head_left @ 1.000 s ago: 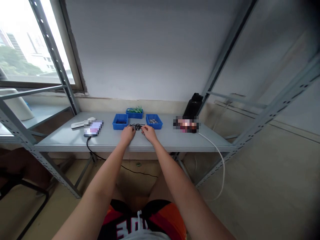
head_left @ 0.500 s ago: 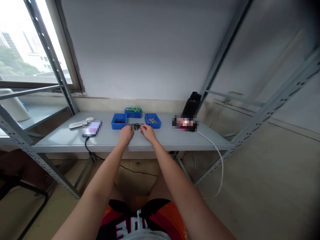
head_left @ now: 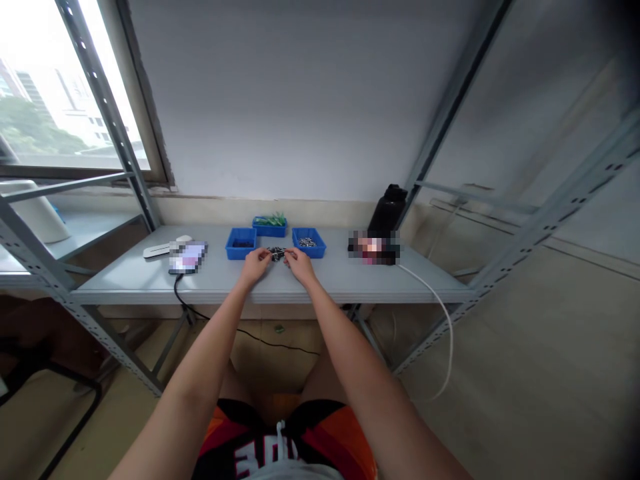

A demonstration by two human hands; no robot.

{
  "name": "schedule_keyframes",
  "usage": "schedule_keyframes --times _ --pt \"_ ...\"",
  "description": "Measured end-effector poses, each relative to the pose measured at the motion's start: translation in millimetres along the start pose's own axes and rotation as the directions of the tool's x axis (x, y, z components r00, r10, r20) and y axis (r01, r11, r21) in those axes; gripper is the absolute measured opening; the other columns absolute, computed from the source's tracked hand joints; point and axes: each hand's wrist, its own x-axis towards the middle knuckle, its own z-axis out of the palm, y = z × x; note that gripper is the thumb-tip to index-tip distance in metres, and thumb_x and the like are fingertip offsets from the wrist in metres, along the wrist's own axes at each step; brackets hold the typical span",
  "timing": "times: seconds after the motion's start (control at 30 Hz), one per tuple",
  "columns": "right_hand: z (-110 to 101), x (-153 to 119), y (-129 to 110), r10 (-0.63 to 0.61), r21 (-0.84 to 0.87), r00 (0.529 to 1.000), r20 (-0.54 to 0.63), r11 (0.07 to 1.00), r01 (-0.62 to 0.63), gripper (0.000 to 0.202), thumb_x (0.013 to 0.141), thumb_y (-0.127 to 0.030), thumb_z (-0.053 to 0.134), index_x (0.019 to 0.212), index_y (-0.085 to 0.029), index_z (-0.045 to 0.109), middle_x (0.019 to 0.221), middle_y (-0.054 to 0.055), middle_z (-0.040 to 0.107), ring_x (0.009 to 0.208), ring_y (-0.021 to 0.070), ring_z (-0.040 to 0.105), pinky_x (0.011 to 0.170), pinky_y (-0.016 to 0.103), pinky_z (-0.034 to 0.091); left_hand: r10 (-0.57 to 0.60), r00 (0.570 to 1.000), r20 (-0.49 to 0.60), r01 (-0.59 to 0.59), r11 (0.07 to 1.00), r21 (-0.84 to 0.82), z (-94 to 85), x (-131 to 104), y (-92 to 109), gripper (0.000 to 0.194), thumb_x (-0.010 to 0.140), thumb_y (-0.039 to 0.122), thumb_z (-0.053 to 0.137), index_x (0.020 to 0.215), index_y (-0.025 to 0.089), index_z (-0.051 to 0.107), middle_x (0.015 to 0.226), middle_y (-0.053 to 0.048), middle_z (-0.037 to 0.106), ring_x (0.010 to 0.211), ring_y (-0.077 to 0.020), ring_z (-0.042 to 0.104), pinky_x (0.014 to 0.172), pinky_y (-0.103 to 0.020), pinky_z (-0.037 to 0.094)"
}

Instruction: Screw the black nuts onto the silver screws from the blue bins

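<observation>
A small heap of dark and silvery pieces lies on the grey shelf table between my two hands, too small to name. My left hand is at the heap's left side, thumb and fingertips pinched together. From the right, my right hand reaches in with its fingers also closed in a pinch. A thin, light-coloured bit shows between the fingertips, but its kind is unclear. Just behind my left hand stands a blue bin with dark contents. Another blue bin, holding silvery small parts, is behind my right hand.
A third blue bin with green pieces stands at the back. To the left lie a phone on a black cable and a white device. A black bottle and a blurred object with a white cable are at right.
My left hand has turned and come up slightly at the heap, its fingertips now pinched closer to my right hand. The whole view has shifted a little.
</observation>
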Motion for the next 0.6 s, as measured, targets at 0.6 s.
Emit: schedule_keyframes --times 0.6 --pt "-2.9 -5.7 -7.7 -0.02 -0.033 0.999 0.038 0.999 0.021 0.02 0.086 -0.032 0.051 0.08 -0.019 0.065 0.07 0.002 0.068 0.069 0.0166 0.062 0.068 0.026 0.045 -0.014 0.998 0.054 0.012 1.0 0.026 -2.2 -3.1 5.6 0.022 0.082 0.023 0.051 0.085 0.013 0.07 0.085 -0.009 0.073 0.082 -0.02 0.064 0.08 -0.03 0.048"
